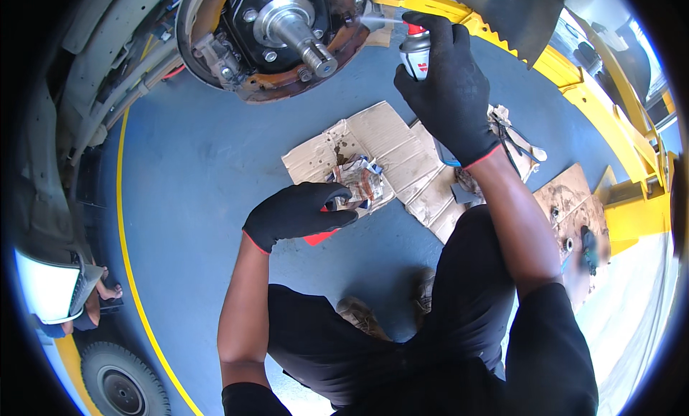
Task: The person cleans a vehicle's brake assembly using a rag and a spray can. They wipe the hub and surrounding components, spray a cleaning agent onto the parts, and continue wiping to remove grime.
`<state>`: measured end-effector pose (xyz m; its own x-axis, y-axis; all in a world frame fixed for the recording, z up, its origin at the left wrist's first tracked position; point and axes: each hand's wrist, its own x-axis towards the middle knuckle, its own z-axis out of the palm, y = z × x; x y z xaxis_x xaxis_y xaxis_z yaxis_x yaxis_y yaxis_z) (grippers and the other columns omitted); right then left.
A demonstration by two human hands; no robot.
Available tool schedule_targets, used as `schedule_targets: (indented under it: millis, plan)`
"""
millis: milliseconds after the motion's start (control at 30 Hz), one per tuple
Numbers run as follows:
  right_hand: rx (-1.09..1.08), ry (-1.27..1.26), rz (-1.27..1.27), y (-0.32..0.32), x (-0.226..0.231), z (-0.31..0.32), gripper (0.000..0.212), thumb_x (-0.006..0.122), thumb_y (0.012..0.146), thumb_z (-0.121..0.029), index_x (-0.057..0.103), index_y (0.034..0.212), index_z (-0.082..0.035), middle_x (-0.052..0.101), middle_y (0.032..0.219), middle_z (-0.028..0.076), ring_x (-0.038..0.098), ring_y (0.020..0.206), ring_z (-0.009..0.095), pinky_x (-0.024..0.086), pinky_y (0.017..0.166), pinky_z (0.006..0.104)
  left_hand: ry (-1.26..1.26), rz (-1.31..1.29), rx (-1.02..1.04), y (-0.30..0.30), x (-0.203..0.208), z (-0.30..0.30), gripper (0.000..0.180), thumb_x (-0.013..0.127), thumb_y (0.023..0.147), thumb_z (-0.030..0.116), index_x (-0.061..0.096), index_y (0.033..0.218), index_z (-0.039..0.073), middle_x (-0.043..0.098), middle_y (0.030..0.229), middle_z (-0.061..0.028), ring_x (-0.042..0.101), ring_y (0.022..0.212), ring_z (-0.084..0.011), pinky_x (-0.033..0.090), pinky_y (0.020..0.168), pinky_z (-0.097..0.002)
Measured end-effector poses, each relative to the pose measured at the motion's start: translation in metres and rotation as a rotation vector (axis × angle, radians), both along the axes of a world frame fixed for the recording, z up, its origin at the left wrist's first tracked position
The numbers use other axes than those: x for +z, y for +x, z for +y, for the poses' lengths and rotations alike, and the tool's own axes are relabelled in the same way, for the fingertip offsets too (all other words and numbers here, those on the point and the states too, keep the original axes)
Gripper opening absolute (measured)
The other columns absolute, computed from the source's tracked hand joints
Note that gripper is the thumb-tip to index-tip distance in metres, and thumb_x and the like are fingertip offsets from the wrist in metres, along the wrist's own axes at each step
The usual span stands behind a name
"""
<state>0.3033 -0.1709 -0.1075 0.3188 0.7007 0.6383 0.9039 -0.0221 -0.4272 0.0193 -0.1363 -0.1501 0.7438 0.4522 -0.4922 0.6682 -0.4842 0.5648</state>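
My right hand, in a black glove with a red cuff edge, is wrapped round a white spray can with a red top. Its index finger lies on the nozzle, and a pale jet of spray runs left toward the brake assembly. Bare brake shoes, bolts and a shiny axle stub show there, with the drum off. My left hand, gloved alike, is held lower, fingers curled round a red object that is mostly hidden by the glove.
Flattened cardboard, stained, lies on the blue floor with a crumpled printed packet. More cardboard at right bears small parts. A yellow lift arm curves along the right. A tyre and another person's hand are at left.
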Motion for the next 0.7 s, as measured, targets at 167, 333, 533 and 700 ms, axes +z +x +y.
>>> schedule_targets:
  millis: [167, 333, 533, 700]
  plan:
    - [-0.001, 0.335, -0.099, 0.011, 0.01, 0.013, 0.068, 0.084, 0.083, -0.019, 0.057, 0.145, -0.019, 0.062, 0.127, 0.019, 0.073, 0.103, 0.042, 0.061, 0.084, 0.0496, -0.025, -0.068, -0.027, 0.006, -0.006, 0.0, 0.054, 0.076, 0.102, 0.045, 0.069, 0.141, 0.009, 0.079, 0.098, -0.0043, 0.073, 0.087, -0.0181, 0.057, 0.085, -0.0338]
    - [-0.015, 0.24, -0.006, 0.02, 0.011, 0.008, 0.067, 0.084, 0.082, -0.018, 0.057, 0.144, -0.019, 0.063, 0.126, 0.018, 0.072, 0.108, 0.043, 0.06, 0.088, 0.0498, -0.025, -0.064, -0.014, 0.004, -0.014, 0.003, 0.054, 0.076, 0.102, 0.049, 0.07, 0.137, 0.009, 0.078, 0.101, -0.0091, 0.073, 0.089, -0.0226, 0.058, 0.085, -0.0364]
    - [0.073, 0.31, -0.021, 0.022, 0.065, 0.016, 0.066, 0.083, 0.082, -0.012, 0.057, 0.143, -0.015, 0.067, 0.127, 0.016, 0.069, 0.116, 0.04, 0.057, 0.097, 0.0478, 0.058, -0.155, -0.088, 0.009, -0.021, 0.008, 0.063, 0.066, 0.102, 0.064, 0.072, 0.134, 0.011, 0.078, 0.108, -0.021, 0.076, 0.098, -0.0357, 0.059, 0.09, -0.045]
    - [0.317, 0.612, -0.274, 0.002, 0.127, 0.031, 0.052, 0.083, 0.087, -0.019, 0.062, 0.134, -0.008, 0.069, 0.121, 0.023, 0.073, 0.102, 0.043, 0.059, 0.087, 0.0491, 0.061, -0.004, -0.091, 0.019, -0.021, 0.009, 0.068, 0.064, 0.101, 0.07, 0.072, 0.135, 0.012, 0.078, 0.116, -0.0189, 0.074, 0.11, -0.0341, 0.055, 0.099, -0.0437]
